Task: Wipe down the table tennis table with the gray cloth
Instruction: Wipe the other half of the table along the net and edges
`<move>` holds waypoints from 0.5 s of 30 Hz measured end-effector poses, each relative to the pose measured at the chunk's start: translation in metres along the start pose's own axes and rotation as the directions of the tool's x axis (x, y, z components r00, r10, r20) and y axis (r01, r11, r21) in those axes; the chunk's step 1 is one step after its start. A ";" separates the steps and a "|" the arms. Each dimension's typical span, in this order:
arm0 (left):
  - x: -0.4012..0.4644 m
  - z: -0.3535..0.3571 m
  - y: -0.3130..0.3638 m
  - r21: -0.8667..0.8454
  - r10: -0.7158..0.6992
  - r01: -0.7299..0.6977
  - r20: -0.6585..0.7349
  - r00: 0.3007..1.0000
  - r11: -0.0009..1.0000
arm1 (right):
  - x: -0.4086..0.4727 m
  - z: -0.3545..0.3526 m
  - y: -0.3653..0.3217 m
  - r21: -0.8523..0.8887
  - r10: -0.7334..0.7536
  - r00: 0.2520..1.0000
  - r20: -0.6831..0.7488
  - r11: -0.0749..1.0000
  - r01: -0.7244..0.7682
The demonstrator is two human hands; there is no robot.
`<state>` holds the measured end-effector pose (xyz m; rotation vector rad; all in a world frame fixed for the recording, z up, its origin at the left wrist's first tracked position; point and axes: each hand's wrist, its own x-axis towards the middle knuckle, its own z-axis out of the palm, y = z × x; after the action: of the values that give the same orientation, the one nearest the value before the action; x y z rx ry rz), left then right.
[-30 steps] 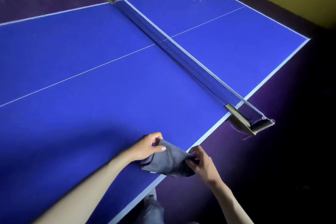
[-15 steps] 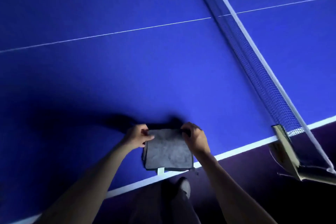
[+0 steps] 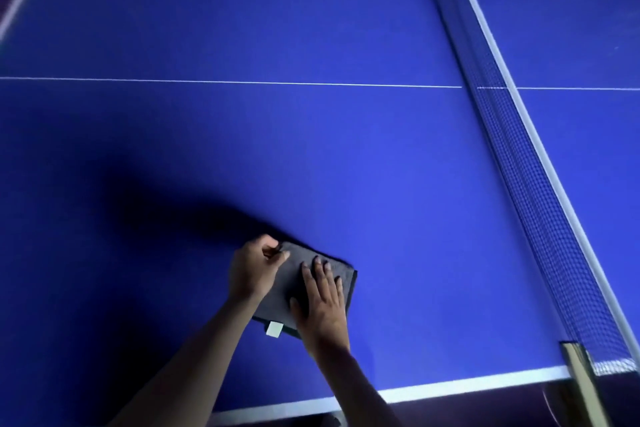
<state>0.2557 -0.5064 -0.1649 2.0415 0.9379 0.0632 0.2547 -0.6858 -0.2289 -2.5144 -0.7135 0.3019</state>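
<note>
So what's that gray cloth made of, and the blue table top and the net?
The gray cloth looks like soft, fuzzy fabric, maybe microfibre: matte, folded flat, with a small white tag. The blue table top seems a hard, smooth painted board with a faint sheen and white lines. The net looks like thin woven mesh with a white band on top.

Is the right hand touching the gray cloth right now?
Touching. The head view shows the right hand lying flat on the gray cloth, its straight fingers spread across the top.
</note>
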 end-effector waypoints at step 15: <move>0.223 -0.053 -0.045 0.284 0.111 -0.029 -0.276 0.955 0.958 | 0.289 0.035 -0.067 -0.296 0.123 0.989 -0.087 0.944 -0.144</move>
<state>0.3696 -0.3119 -0.2277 2.3704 1.1033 0.2916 0.4564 -0.4658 -0.2446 -2.8557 -0.6009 0.1626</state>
